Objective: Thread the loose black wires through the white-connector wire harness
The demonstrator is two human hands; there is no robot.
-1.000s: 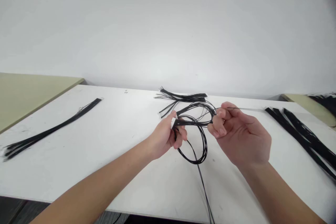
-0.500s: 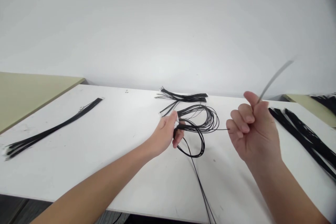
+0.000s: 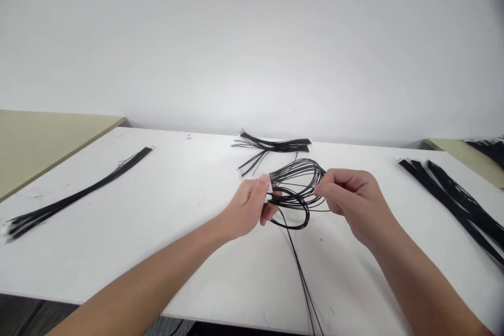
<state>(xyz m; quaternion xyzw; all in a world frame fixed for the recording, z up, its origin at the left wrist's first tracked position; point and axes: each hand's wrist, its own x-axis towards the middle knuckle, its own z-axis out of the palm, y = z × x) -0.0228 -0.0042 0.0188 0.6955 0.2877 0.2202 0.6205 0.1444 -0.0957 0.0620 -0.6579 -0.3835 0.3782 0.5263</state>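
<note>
On the white table (image 3: 177, 252), black cable bundles lie at the frame's left (image 3: 94, 186), upper center (image 3: 275, 145) and right (image 3: 457, 205), with the upper-center one just behind the looped black wire harness (image 3: 293, 198) at mid-frame. The left hand (image 3: 250, 202) grips the harness by its white connector (image 3: 269, 189), while the right hand (image 3: 348, 197) pinches the loops' right end, its fingers partly covering them. Half a second ago the right hand was farther right, raising a blurred strand; now it is back against the loops.

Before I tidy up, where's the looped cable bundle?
Head view, right of centre: the looped cable bundle is between the left hand and right hand.
</note>
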